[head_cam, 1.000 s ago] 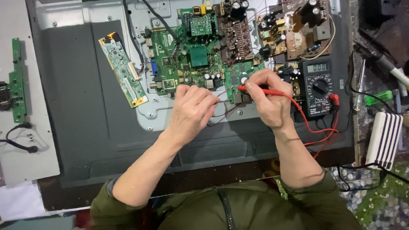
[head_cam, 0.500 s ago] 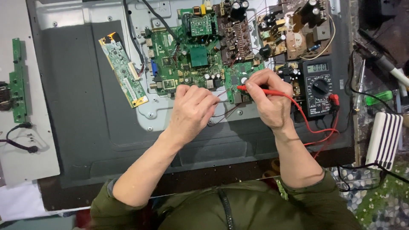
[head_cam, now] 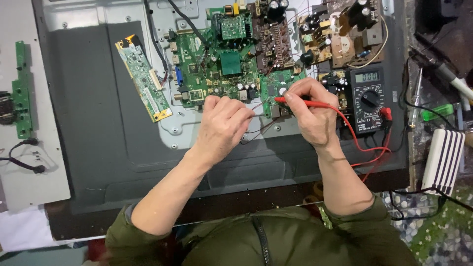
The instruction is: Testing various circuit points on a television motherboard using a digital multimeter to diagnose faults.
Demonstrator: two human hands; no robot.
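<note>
A dark table carries the opened back of a large flat screen, with its grey rear panel facing up. In the upper middle of this panel sits a green main circuit board, and to its left lies a narrow green strip board, tilted. A brown board with many components is at the upper right. Just below it stands a black multimeter with a round dial and a small display. Red leads run from the multimeter down and back toward the right hand. At the far left, a pale panel holds another small green board and a black cable.

The right hand holds a red probe; the thumb and first fingers are closed around it like on a pen, and its tip touches the lower right part of the main circuit board. The left hand rests just beside, at the lower edge of the same board, with the fingers curled down. A thin dark wire comes out from under them, but I cannot tell if the fingers really pinch a second probe. The two hands are near each other but do not touch. At the right edge lies a white object with dark stripes.
</note>
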